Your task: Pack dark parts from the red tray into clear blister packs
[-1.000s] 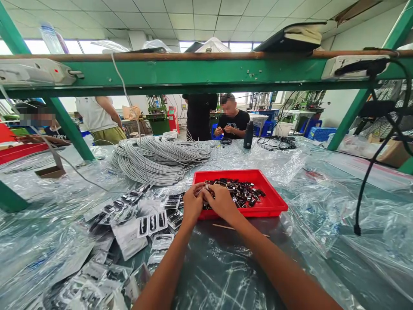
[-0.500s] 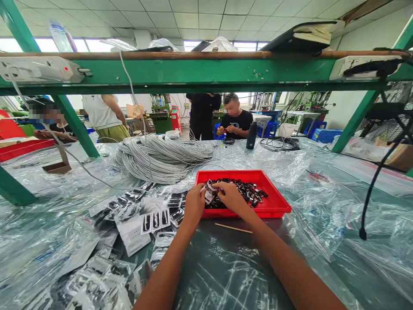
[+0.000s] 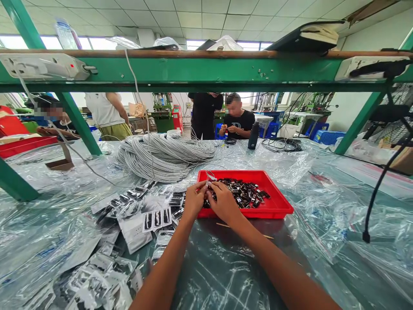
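Over the near left part of a red tray, my two hands meet at a small clear-and-white plastic packet. My left hand pinches it from the left. The fingers of my right hand are closed on its other side. My fingers cover most of the packet, so its contents are hidden. Many small black and metallic parts, like cable connectors, lie loose in the tray. Left of my hands, flat packs with dark pieces lie in a spread-out pile.
A large coil of grey cable lies behind the packs. A thin wooden stick is under my right forearm. A dark bottle stands farther back. A green shelf beam crosses overhead; a black cable hangs at right. Several people are beyond.
The packet has turned from face-on to nearly edge-on between my fingers. My right hand has shifted left and closer to my left hand. The view has shifted slightly.
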### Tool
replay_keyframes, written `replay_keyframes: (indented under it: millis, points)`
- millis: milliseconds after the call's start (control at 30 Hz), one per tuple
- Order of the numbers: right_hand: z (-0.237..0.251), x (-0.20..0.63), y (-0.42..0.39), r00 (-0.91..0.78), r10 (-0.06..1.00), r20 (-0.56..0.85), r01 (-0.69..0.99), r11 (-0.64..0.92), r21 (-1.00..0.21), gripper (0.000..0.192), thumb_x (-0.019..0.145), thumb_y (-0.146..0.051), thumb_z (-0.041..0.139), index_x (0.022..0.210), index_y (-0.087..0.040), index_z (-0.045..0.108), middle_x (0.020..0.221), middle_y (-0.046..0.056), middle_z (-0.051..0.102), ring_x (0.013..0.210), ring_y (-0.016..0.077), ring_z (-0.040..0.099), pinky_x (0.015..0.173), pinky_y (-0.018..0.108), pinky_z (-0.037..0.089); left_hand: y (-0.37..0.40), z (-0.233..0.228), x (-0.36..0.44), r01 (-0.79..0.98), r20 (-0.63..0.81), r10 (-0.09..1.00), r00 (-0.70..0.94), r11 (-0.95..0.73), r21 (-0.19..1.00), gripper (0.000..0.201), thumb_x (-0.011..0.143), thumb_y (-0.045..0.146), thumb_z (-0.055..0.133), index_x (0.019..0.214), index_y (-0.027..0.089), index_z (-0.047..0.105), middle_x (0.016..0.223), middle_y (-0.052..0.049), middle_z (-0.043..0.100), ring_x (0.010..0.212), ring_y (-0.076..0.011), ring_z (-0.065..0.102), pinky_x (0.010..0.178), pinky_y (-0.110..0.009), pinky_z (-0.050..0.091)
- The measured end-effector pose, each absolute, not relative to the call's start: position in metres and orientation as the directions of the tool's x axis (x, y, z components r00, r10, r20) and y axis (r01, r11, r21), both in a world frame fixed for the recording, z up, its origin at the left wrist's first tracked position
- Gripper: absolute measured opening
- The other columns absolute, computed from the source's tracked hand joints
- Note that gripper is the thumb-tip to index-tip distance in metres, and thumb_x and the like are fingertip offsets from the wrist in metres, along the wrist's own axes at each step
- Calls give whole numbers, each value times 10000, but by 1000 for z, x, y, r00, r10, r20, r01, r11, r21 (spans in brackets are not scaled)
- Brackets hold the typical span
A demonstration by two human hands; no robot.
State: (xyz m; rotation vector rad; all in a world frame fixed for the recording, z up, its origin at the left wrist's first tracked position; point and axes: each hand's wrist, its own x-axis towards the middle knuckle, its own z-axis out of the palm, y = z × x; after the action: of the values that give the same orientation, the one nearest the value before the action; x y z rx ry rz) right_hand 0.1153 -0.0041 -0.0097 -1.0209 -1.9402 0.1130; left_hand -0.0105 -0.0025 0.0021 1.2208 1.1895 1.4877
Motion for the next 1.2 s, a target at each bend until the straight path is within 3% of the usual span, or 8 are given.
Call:
replay_keyframes:
  millis: [200, 333, 533, 667, 867, 1000, 1100, 1200]
  points:
    - [2, 135, 5, -219, 834, 506, 471, 544, -694, 179, 908, -267, 596, 828, -174, 726, 798, 65, 738, 723, 201, 678, 741, 319, 537, -6, 9, -10, 67, 240, 969, -57, -237, 969, 378, 688, 355, 672, 991, 134, 720, 668, -8, 662, 508, -107, 538, 466, -218, 419]
    - [9, 150, 15, -272, 858, 436, 429, 514, -743, 212, 861, -134, 549, 918, -185, 746, 882, 57, 765, 802, 203, 708, 802, 331, 544, -5, 24, -20, 385, 314, 922, -227, -211, 898, 227, 746, 249, 562, 906, 160, 696, 685, -16, 671, 540, -138, 584, 539, -252, 467]
    - [40, 175, 2, -299, 805, 512, 619, 572, -538, 225, 865, -144, 543, 1008, -160, 716, 1071, 115, 724, 984, 233, 665, 909, 374, 495, -37, 53, -38, 754, 259, 952, -163, -49, 655, 235, 772, 174, 460, 802, 184, 692, 689, -22, 683, 655, -189, 639, 650, -280, 480]
    - [32, 203, -37, -583, 774, 246, 674, 630, -385, 194, 902, -195, 530, 868, -192, 721, 876, 66, 736, 804, 211, 671, 768, 315, 493, -81, 45, -55, 961, 234, 970, -62, -5, 277, 288, 855, 166, 424, 929, 171, 702, 942, -102, 707, 861, -237, 666, 743, -313, 485]
    - [-30, 241, -87, -628, 776, 62, 778, 628, 17, 317, 787, 13, 520, 987, -171, 684, 1058, 143, 687, 940, 247, 672, 737, 296, 499, -114, 19, -115, 997, 214, 974, -77, 80, -9, 419, 786, 133, 573, 1197, 188, 632, 1266, -163, 609, 1196, -313, 562, 973, -397, 444]
    - [-33, 256, -94, -560, 828, 18, 829, 560, 6, 270, 802, -19, 496, 970, -168, 645, 1036, 130, 659, 917, 245, 670, 668, 287, 476, -116, 27, -135, 995, 154, 987, 34, -18, -102, 372, 784, 138, 581, 1145, 194, 653, 1200, -168, 646, 1154, -317, 588, 988, -409, 433]
    - [-23, 266, -90, -516, 851, 95, 839, 524, -148, 194, 803, -72, 481, 901, -177, 610, 960, 93, 636, 784, 197, 642, 662, 284, 448, -125, 39, -133, 999, 299, 954, 2, 13, -47, 274, 866, 261, 502, 1068, 156, 656, 1046, -181, 682, 1027, -321, 632, 932, -420, 451]
    - [-15, 270, -87, -477, 837, 267, 738, 547, -395, 95, 810, -140, 475, 774, -200, 539, 773, 30, 591, 668, 165, 570, 646, 284, 423, -142, 37, -110, 965, 355, 930, -95, -2, 263, 366, 947, 364, 324, 914, 176, 636, 782, -99, 675, 766, -252, 649, 772, -351, 482]
